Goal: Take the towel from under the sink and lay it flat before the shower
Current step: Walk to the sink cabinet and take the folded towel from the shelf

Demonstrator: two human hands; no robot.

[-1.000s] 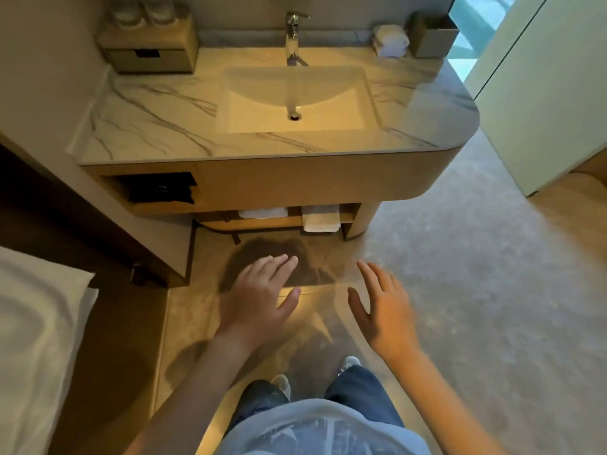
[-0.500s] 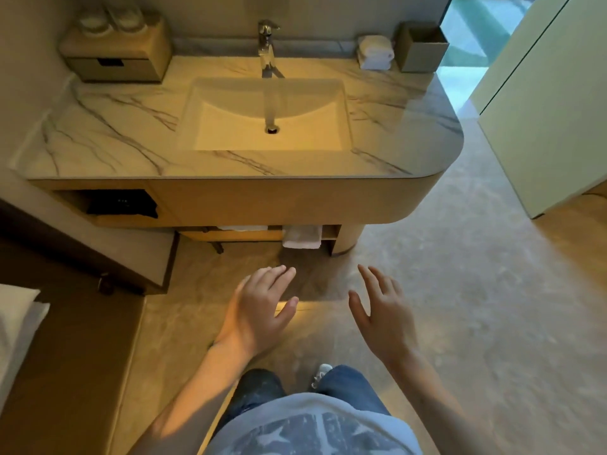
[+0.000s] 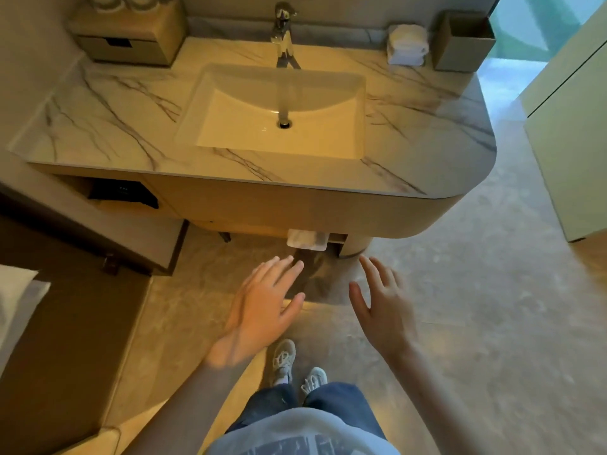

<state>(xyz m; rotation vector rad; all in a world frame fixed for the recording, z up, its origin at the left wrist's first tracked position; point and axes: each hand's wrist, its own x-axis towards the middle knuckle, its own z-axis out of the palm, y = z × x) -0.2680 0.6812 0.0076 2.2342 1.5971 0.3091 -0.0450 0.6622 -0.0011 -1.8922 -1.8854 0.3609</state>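
Both hands, left hand [image 3: 262, 310] and right hand [image 3: 382, 307], reached empty with fingers spread toward the towel [image 3: 307, 239] just beyond them, probably needing a crouch to grasp it.

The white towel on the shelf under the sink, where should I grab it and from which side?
Probably the folded front edge of the white towel, which hangs out over the lip of the low shelf. Come in low from the front, under the vanity, pinching that overhang. Both the left hand and right hand are open and empty.
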